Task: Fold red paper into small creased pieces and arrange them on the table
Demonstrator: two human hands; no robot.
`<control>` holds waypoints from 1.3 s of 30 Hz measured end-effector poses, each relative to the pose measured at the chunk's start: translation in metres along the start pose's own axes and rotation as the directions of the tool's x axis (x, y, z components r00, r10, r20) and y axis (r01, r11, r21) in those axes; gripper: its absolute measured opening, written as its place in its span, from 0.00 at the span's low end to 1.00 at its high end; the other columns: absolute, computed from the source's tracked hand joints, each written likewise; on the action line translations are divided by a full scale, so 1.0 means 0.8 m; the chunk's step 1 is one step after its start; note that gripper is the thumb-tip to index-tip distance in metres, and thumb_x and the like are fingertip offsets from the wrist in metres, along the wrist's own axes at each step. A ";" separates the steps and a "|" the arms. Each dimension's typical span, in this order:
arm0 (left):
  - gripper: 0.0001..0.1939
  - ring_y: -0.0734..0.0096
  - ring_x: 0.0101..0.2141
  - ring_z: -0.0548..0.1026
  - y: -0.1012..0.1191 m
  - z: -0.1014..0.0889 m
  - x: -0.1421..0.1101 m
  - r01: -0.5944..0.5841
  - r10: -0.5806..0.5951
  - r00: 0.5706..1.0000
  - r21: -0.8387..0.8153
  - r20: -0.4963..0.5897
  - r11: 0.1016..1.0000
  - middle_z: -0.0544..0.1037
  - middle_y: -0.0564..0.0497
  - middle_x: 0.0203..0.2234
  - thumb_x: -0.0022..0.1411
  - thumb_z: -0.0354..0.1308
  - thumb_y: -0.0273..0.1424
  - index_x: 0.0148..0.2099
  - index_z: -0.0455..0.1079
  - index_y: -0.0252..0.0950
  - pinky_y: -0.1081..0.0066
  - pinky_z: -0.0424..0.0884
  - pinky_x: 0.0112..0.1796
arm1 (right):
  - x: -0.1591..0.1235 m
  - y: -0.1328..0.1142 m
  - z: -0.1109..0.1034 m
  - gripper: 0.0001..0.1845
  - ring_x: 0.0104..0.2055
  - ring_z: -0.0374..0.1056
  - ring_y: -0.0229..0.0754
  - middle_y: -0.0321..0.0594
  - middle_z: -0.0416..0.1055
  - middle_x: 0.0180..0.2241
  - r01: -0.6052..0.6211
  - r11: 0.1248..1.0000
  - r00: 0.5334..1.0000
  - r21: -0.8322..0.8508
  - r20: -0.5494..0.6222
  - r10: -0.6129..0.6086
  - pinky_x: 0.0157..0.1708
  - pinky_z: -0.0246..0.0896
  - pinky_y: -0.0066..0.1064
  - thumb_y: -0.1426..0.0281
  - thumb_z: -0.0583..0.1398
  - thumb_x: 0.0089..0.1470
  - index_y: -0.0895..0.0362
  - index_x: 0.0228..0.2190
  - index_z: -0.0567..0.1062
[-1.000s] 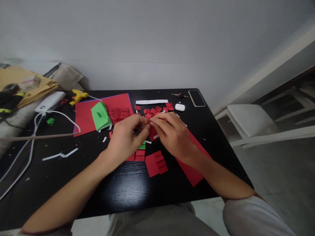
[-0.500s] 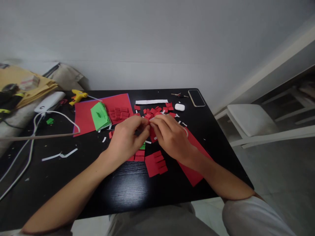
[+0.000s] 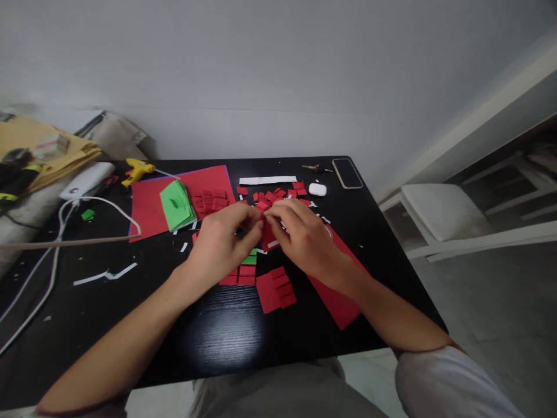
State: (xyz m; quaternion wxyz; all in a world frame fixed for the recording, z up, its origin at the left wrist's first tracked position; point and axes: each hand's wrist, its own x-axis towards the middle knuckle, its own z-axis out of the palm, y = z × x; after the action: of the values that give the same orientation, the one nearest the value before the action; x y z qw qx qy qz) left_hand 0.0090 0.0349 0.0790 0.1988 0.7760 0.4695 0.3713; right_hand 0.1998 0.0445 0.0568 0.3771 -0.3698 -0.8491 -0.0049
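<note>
Both hands meet over the middle of the table, fingertips almost touching. My left hand (image 3: 226, 235) is closed in a pinch on a small piece of red paper (image 3: 263, 217). From the other side my right hand (image 3: 300, 235) pinches at the same paper; its fingers hide much of it. Just below the fingertips shows a red paper square (image 3: 268, 239) with a white strip on it. Nearer to me lies a red square with folded tabs (image 3: 276, 289). Left of that, red and green folded pieces (image 3: 248, 270) sit partly under my left hand.
Several folded red pieces (image 3: 272, 196) lie behind my hands, near a white paper strip (image 3: 267, 180). A green paper stack (image 3: 176, 206) rests on red sheets (image 3: 148, 203). A yellow glue gun (image 3: 138, 171), white cables (image 3: 56, 249), earbud case (image 3: 317, 189), keys (image 3: 317, 168) and phone (image 3: 347, 173) stand around.
My fingertips have shifted slightly and drawn a little apart, and more of the red square with the white strip shows beneath them. Everything else lies as before.
</note>
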 end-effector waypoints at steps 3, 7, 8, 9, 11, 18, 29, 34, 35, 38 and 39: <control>0.05 0.70 0.29 0.77 0.000 -0.001 0.001 0.005 -0.005 1.000 0.006 0.009 1.000 0.80 0.52 0.28 0.67 0.59 0.29 0.38 0.75 0.37 0.72 0.70 0.32 | 0.000 0.001 0.000 0.10 0.47 0.74 0.48 0.46 0.78 0.43 -0.016 1.000 1.000 0.005 0.009 0.016 0.50 0.73 0.43 0.73 0.54 0.73 0.55 0.43 0.75; 0.04 0.71 0.29 0.77 -0.001 -0.001 0.001 -0.006 0.006 1.000 0.009 0.002 1.000 0.80 0.52 0.28 0.67 0.59 0.29 0.38 0.75 0.37 0.72 0.70 0.32 | -0.001 0.001 0.000 0.09 0.47 0.74 0.47 0.46 0.79 0.42 -0.004 1.000 1.000 -0.002 -0.008 0.004 0.50 0.73 0.42 0.74 0.54 0.73 0.56 0.42 0.75; 0.04 0.71 0.29 0.77 -0.002 -0.001 0.001 -0.006 0.006 1.000 0.007 0.001 1.000 0.80 0.52 0.29 0.67 0.59 0.29 0.38 0.75 0.37 0.72 0.70 0.32 | -0.001 0.001 0.000 0.09 0.47 0.74 0.47 0.47 0.79 0.42 0.001 1.000 1.000 0.003 -0.012 -0.001 0.50 0.73 0.42 0.74 0.54 0.73 0.57 0.43 0.75; 0.04 0.70 0.29 0.77 -0.002 -0.001 0.000 -0.004 0.004 1.000 0.005 0.001 1.000 0.81 0.52 0.29 0.66 0.59 0.28 0.38 0.75 0.37 0.72 0.70 0.32 | -0.001 0.001 0.000 0.09 0.47 0.74 0.48 0.47 0.79 0.42 0.005 1.000 1.000 0.008 -0.012 -0.005 0.50 0.73 0.42 0.74 0.54 0.73 0.57 0.43 0.75; 0.04 0.70 0.29 0.77 -0.001 -0.001 0.000 0.001 -0.001 1.000 0.004 0.003 1.000 0.80 0.52 0.28 0.66 0.59 0.29 0.38 0.74 0.37 0.72 0.70 0.32 | -0.001 0.000 -0.001 0.09 0.47 0.74 0.48 0.46 0.79 0.43 0.003 1.000 1.000 0.014 -0.008 -0.003 0.51 0.73 0.42 0.74 0.54 0.73 0.56 0.43 0.75; 0.05 0.70 0.29 0.77 0.002 0.001 0.001 0.009 -0.009 1.000 -0.006 0.009 1.000 0.80 0.52 0.28 0.67 0.59 0.31 0.37 0.74 0.37 0.72 0.70 0.31 | 0.000 -0.001 0.000 0.09 0.46 0.74 0.47 0.46 0.78 0.41 -0.011 1.000 1.000 0.005 -0.007 0.011 0.47 0.72 0.41 0.74 0.54 0.72 0.56 0.41 0.74; 0.04 0.72 0.27 0.74 -0.010 -0.003 0.004 0.109 -0.110 0.994 -0.050 -0.004 0.993 0.78 0.55 0.26 0.65 0.61 0.31 0.36 0.73 0.37 0.71 0.68 0.31 | 0.006 0.028 -0.004 0.08 0.38 0.69 0.45 0.42 0.73 0.35 -0.069 0.997 0.990 -0.038 -0.127 0.064 0.39 0.68 0.37 0.76 0.55 0.67 0.53 0.35 0.69; 0.05 0.71 0.28 0.75 -0.024 -0.005 0.010 0.214 -0.229 0.972 -0.196 -0.057 0.957 0.78 0.54 0.27 0.63 0.65 0.34 0.38 0.75 0.37 0.71 0.68 0.31 | 0.010 0.056 -0.008 0.10 0.38 0.71 0.45 0.44 0.75 0.38 -0.186 0.982 0.973 -0.026 -0.147 0.180 0.39 0.67 0.37 0.79 0.55 0.64 0.54 0.36 0.72; 0.06 0.71 0.29 0.75 -0.025 -0.005 0.011 0.231 -0.252 0.966 -0.242 -0.057 0.942 0.78 0.53 0.28 0.62 0.65 0.34 0.38 0.75 0.37 0.71 0.68 0.31 | 0.010 0.057 -0.008 0.09 0.39 0.72 0.45 0.45 0.76 0.39 -0.187 0.982 0.974 -0.014 -0.134 0.183 0.39 0.67 0.37 0.79 0.55 0.64 0.55 0.37 0.73; 0.08 0.72 0.28 0.74 -0.026 -0.005 0.014 0.260 -0.299 0.953 -0.382 -0.048 0.887 0.77 0.53 0.27 0.60 0.67 0.35 0.37 0.75 0.37 0.71 0.69 0.31 | 0.012 0.048 -0.010 0.08 0.39 0.74 0.45 0.45 0.79 0.37 -0.228 0.970 0.970 0.081 -0.073 0.233 0.41 0.67 0.38 0.72 0.59 0.68 0.56 0.35 0.77; 0.08 0.72 0.28 0.74 -0.026 -0.006 0.014 0.266 -0.313 0.949 -0.420 -0.045 0.868 0.77 0.53 0.27 0.60 0.68 0.35 0.37 0.75 0.36 0.71 0.69 0.30 | 0.012 0.043 -0.011 0.10 0.39 0.75 0.45 0.43 0.80 0.36 -0.269 0.953 0.961 0.141 -0.029 0.275 0.41 0.67 0.38 0.69 0.59 0.69 0.56 0.34 0.78</control>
State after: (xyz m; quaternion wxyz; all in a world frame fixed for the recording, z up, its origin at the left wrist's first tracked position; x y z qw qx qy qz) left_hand -0.0030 0.0547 0.0730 0.3834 0.6159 0.5029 0.4699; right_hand 0.2228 0.0731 0.0601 0.4187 -0.4564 -0.7792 0.0958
